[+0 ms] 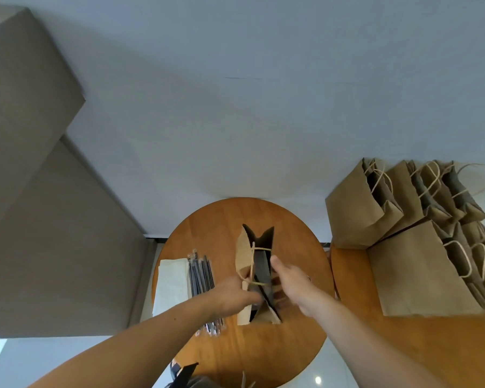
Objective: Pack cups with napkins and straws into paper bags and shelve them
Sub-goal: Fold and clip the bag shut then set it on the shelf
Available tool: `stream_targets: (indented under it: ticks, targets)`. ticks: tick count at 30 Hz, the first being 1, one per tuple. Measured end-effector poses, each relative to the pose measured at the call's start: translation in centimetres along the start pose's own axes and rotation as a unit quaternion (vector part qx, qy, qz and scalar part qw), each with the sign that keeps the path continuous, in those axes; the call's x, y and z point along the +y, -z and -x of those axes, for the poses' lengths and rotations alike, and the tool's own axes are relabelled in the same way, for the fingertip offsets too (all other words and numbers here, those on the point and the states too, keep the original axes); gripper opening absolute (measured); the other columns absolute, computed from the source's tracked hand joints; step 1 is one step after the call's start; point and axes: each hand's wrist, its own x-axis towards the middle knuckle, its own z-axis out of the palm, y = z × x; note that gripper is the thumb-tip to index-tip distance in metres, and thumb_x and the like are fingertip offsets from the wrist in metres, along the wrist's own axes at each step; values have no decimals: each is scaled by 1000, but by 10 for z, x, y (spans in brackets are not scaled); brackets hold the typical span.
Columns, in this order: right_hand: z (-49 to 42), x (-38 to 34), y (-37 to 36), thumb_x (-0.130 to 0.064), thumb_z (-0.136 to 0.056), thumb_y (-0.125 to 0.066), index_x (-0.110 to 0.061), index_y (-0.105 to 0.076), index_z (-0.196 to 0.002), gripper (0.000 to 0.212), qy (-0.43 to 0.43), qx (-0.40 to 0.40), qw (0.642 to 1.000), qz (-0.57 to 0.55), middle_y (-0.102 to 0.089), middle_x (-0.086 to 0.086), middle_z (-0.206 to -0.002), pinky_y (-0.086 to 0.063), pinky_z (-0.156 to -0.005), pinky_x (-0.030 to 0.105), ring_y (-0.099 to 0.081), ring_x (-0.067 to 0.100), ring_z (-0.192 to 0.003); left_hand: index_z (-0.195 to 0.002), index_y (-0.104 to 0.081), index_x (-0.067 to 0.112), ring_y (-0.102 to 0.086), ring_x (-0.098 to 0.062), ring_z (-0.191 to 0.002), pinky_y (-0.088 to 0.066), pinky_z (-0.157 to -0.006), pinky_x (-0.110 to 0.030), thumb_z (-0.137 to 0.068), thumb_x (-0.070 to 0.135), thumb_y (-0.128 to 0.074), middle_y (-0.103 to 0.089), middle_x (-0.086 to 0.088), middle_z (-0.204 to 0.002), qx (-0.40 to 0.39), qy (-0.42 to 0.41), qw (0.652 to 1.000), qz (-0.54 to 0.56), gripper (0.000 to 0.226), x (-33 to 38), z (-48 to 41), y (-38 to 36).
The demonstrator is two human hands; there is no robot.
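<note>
A brown paper bag [245, 249] with twine handles stands on the round wooden table [291, 228], its mouth spread open. My left hand [235, 294] grips the bag's near left edge. My right hand [290, 281] holds the right edge, thumb up along the rim and fingers curled over it. White napkins [172, 287] lie in a stack left of the bag, with several wrapped dark straws [200, 275] beside them. No cup is visible; the bag's inside is dark.
Several more open brown paper bags [403, 225] stand in rows on a second wooden surface [347, 264] to the right. A grey cabinet [39, 219] stands to the left, a pale wall behind. A dark object [184, 373] lies at the bottom edge.
</note>
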Motion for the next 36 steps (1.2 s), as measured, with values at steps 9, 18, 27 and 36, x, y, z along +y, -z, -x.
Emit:
stream_targets:
  ticks: [9, 18, 27, 36]
  targets:
    - [-5, 5, -14, -42, -104, -36, -26, -66, -101, 34, 79, -32, 996, 0, -65, 2, -112, -56, -81, 41, -60, 23, -103, -118, -56, 42, -66, -11, -100, -57, -92, -41, -65, 50, -74, -68, 13, -105, 92, -9, 996, 5, 56, -7, -19, -18]
    - [-17, 8, -1, -17, -101, -43, -21, -60, -132, 35, 175, -8, 961, 213, -60, -3, -131, -49, -95, 26, -56, 14, -117, -118, -58, 24, -69, -20, -85, -60, -77, -35, -90, 51, -54, -69, -2, -94, 139, 77, 971, -179, 39, 9, -19, -38]
    - [-19, 3, 30, -24, -93, -63, -26, -36, -148, 62, 347, 159, 840, 386, -38, -6, -152, -35, -111, 28, -36, 14, -140, -94, -65, 16, -63, -14, -71, -55, -66, -24, -101, 30, -41, -62, 2, -80, 153, 81, 941, -292, 28, -3, -12, -18]
    - [-44, 21, 56, -6, -88, -64, -26, -49, -140, 58, 397, 61, 723, 562, -30, -6, -155, -37, -113, 37, -17, 18, -148, -87, -62, 11, -66, -28, -82, -55, -77, -42, -102, 34, -35, -57, -7, -77, 17, -20, 942, -333, 39, -11, -2, 1]
